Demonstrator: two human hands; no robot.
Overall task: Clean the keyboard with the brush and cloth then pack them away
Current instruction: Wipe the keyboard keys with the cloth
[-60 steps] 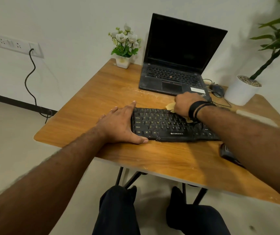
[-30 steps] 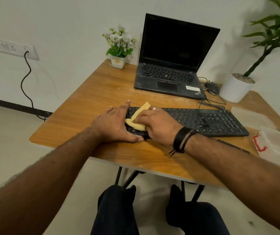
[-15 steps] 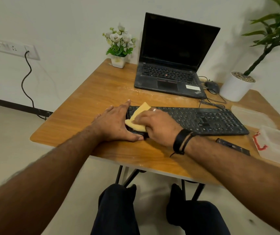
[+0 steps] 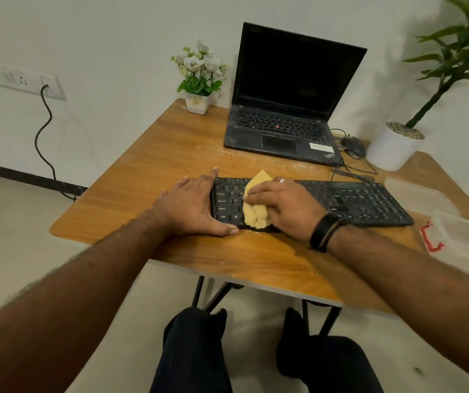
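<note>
A black keyboard (image 4: 355,202) lies across the wooden table (image 4: 156,165). My left hand (image 4: 190,208) rests flat against its left end, fingers straight, thumb along the front edge. My right hand (image 4: 287,208), with a black wristband, holds a yellow cloth (image 4: 256,214) down on the left part of the keys. The cloth is bunched near the keyboard's front edge and one corner sticks out beyond my fingers. No brush shows in this view.
An open black laptop (image 4: 284,129) stands behind the keyboard, with a mouse (image 4: 354,146) and cables to its right. A small flower pot (image 4: 198,103) and a white plant pot (image 4: 395,146) sit at the back. A clear container (image 4: 466,242) and its lid (image 4: 415,194) lie at the right.
My right hand carried the cloth from the keyboard's middle to its left end, then slid slightly right and toward the front edge. My left hand stayed put.
</note>
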